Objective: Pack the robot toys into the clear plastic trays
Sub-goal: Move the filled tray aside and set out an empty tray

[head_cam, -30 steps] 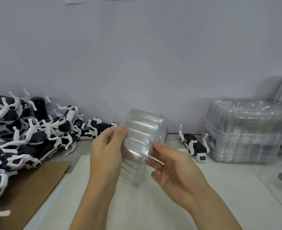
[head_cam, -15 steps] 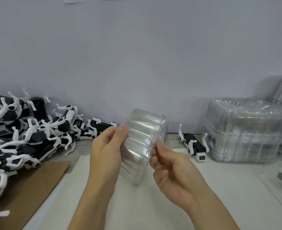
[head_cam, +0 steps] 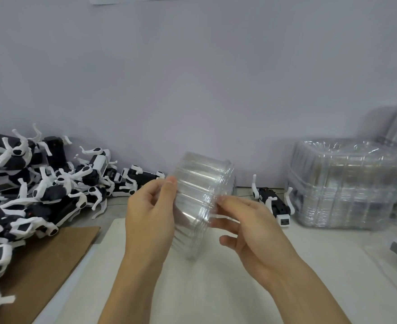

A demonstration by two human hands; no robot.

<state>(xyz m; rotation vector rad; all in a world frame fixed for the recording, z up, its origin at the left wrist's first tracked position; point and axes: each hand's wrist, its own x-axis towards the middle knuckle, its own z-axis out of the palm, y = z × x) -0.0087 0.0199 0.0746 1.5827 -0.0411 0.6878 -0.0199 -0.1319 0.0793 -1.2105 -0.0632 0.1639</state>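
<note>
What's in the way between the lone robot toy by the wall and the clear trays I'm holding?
Nothing visible. The lone robot toy lies on open table, right of the nested clear trays gripped by the left hand and right hand, which are both occupied.

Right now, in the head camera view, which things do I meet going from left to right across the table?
Pile of robot toys → left hand → clear trays held up → right hand → single robot toy → big stack of clear trays.
</note>
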